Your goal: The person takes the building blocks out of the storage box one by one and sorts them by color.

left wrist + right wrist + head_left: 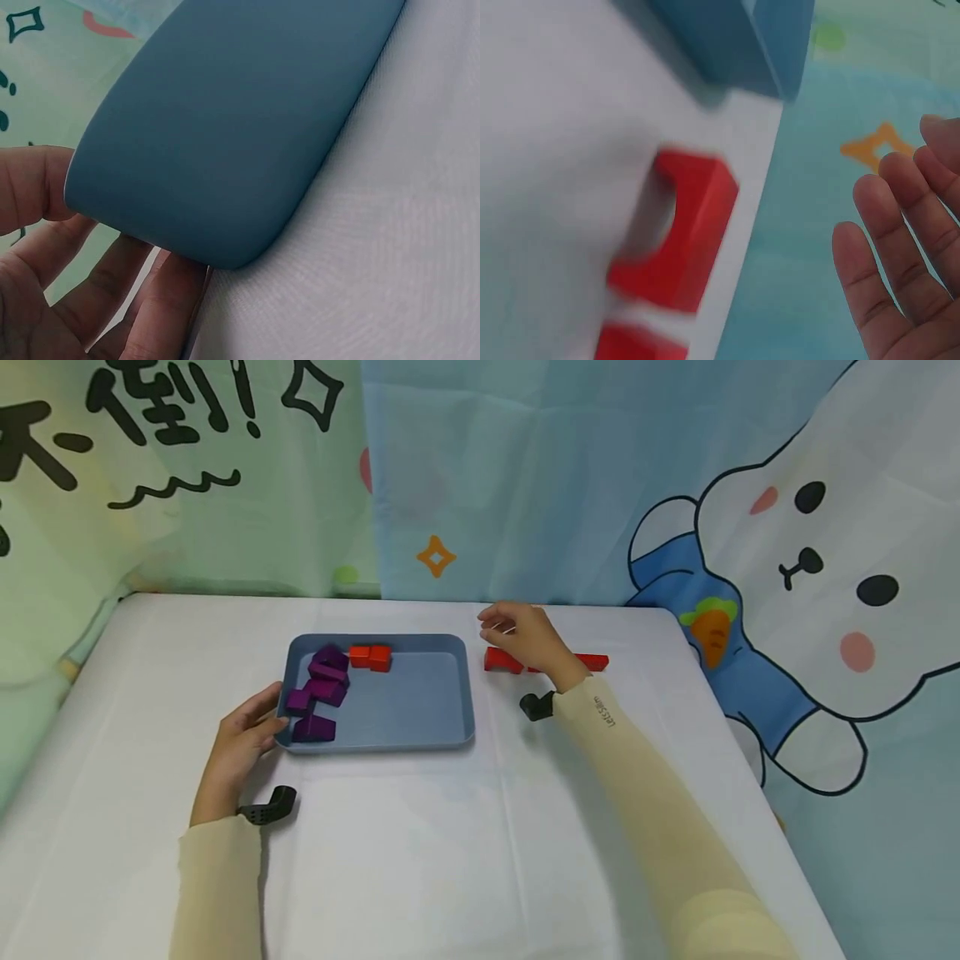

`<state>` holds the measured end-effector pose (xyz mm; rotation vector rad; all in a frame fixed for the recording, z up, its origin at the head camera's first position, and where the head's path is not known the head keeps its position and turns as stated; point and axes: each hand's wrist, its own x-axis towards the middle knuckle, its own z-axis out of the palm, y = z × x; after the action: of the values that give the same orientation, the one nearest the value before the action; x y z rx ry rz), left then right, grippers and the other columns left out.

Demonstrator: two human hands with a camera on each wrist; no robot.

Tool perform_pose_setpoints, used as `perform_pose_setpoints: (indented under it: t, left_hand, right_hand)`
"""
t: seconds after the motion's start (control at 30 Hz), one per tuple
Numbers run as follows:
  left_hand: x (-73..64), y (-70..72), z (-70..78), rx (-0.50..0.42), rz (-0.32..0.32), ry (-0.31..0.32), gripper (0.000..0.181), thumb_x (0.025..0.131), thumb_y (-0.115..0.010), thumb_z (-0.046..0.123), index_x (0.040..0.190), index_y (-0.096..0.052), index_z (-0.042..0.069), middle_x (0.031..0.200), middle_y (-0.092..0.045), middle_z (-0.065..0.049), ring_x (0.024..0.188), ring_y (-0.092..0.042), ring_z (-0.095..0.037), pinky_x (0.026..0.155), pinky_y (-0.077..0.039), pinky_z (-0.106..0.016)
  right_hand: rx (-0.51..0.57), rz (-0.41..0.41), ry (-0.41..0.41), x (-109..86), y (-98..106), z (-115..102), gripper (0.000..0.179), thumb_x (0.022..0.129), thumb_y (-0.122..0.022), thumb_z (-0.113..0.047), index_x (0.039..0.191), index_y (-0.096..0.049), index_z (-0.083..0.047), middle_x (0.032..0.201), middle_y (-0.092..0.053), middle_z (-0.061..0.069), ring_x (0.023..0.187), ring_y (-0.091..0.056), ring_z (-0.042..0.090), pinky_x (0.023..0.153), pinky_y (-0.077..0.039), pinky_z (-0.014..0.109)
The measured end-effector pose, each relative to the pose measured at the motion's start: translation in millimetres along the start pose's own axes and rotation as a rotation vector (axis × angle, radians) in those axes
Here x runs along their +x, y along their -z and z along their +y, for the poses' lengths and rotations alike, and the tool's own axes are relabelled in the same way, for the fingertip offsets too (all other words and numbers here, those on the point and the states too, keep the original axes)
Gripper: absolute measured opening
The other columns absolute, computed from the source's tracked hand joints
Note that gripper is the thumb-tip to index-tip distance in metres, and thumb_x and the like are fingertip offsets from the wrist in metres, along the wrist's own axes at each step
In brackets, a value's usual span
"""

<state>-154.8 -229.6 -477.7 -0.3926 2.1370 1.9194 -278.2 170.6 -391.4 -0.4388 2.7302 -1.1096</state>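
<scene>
On the white tabletop (420,860): blue tray (405,710) grasped by the left hand (242,735), right hand (531,637) released.
Left hand holds the tray at its left rim. Inside, purple blocks (326,692) cluster at the left, red blocks (370,657) near the far wall. Right hand, fingers loosely bent, is raised near a notched red block (697,232) lying right of the tray; red pieces (592,662) lie beside that block.

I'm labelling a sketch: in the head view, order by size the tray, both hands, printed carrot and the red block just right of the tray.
Largest to smallest:
Tray
Left hand and right hand: too alike to rank
Printed carrot
Red block
</scene>
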Motion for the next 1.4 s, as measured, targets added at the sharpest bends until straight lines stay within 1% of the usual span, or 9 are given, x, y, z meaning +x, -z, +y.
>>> perform_pose_setpoints:
  t: [0.07,0.2,0.37,0.53,0.7,0.87,1.0,1.23,1.4]
  left_hand:
    - [0.3,0.9,-0.1,-0.003,0.004,-0.013,0.065,0.108,-0.057,0.008,0.17,-0.036,0.012,0.174,-0.036,-0.011,0.139,-0.049,-0.013,0.088,-0.047,-0.015]
    - [1.3,1.7,-0.8,-0.013,0.007,-0.043,0.065,0.107,-0.057,0.006,0.169,-0.037,0.008,0.172,-0.039,-0.015,0.125,-0.051,-0.004,0.086,-0.048,-0.016]
    - [3.1,2.0,-2.6,-0.015,0.002,-0.048,0.065,0.107,-0.057,0.005,0.168,-0.037,0.007,0.171,-0.04,-0.016,0.123,-0.051,-0.002,0.086,-0.048,-0.016]
    - [5.8,3.6,-3.9,-0.009,-0.006,-0.032,0.066,0.107,-0.056,0.005,0.169,-0.035,0.009,0.173,-0.037,-0.013,0.133,-0.05,-0.008,0.086,-0.048,-0.016]
    - [6.3,4.0,-3.6,0.0,-0.001,-0.034,0.066,0.107,-0.057,0.006,0.169,-0.036,0.009,0.173,-0.038,-0.013,0.142,-0.048,-0.019,0.086,-0.048,-0.017]
    - [5.7,3.0,-2.8,-0.008,0.008,-0.046,0.065,0.106,-0.057,0.006,0.168,-0.038,0.008,0.171,-0.04,-0.015,0.143,-0.047,-0.024,0.085,-0.047,-0.018]
    - [6.3,1.4,-4.0,-0.004,0.011,-0.054,0.064,0.106,-0.058,0.007,0.168,-0.04,0.007,0.17,-0.041,-0.017,0.144,-0.046,-0.028,0.085,-0.048,-0.019]
    - [7.3,2.4,-4.4,-0.004,0.011,-0.051,0.065,0.106,-0.059,0.008,0.168,-0.04,0.01,0.171,-0.041,-0.016,0.151,-0.043,-0.034,0.087,-0.047,-0.02]
    - [6.5,4.1,-3.4,-0.008,0.012,-0.052,0.064,0.106,-0.059,0.008,0.168,-0.04,0.009,0.17,-0.042,-0.016,0.149,-0.044,-0.033,0.086,-0.048,-0.019]
  right_hand:
    - [0.015,-0.005,0.022,4.6,-10,-7,0.032,0.106,-0.068,-0.007,0.134,-0.069,0.005,0.125,-0.073,0.022,0.118,-0.068,0.038,0.107,-0.051,0.048]
    - [0.039,-0.027,0.06,15.4,-31,-17,0.031,0.104,-0.07,-0.006,0.133,-0.07,0.005,0.122,-0.074,0.021,0.116,-0.068,0.037,0.105,-0.052,0.046]
    - [0.056,-0.058,0.08,27.6,-56,-26,0.029,0.103,-0.073,-0.004,0.13,-0.072,0.005,0.121,-0.074,0.02,0.114,-0.068,0.035,0.104,-0.053,0.043]
    - [0.042,-0.098,0.058,37.8,-76,-31,0.028,0.102,-0.074,-0.004,0.128,-0.072,0.005,0.12,-0.074,0.02,0.114,-0.067,0.034,0.106,-0.052,0.041]
    - [0.012,-0.135,0.005,46.0,-93,-36,0.032,0.101,-0.075,-0.006,0.132,-0.071,0.004,0.127,-0.072,0.02,0.118,-0.066,0.033,0.106,-0.052,0.039]
    - [-0.021,-0.151,-0.054,53.9,-109,-43,0.039,0.099,-0.078,-0.009,0.136,-0.07,0.003,0.133,-0.071,0.019,0.12,-0.066,0.031,0.105,-0.052,0.038]
    - [-0.039,-0.136,-0.083,56.8,-120,-49,0.044,0.098,-0.082,-0.012,0.138,-0.07,0.003,0.132,-0.073,0.019,0.119,-0.067,0.03,0.105,-0.051,0.037]
    - [-0.069,-0.08,-0.055,59.1,-131,-54,0.041,0.097,-0.083,-0.01,0.133,-0.072,0.005,0.123,-0.076,0.02,0.113,-0.069,0.031,0.102,-0.052,0.039]
    - [-0.064,-0.083,-0.062,57.4,-126,-54,0.038,0.098,-0.081,-0.011,0.132,-0.073,0.003,0.122,-0.076,0.019,0.112,-0.068,0.03,0.098,-0.053,0.039]
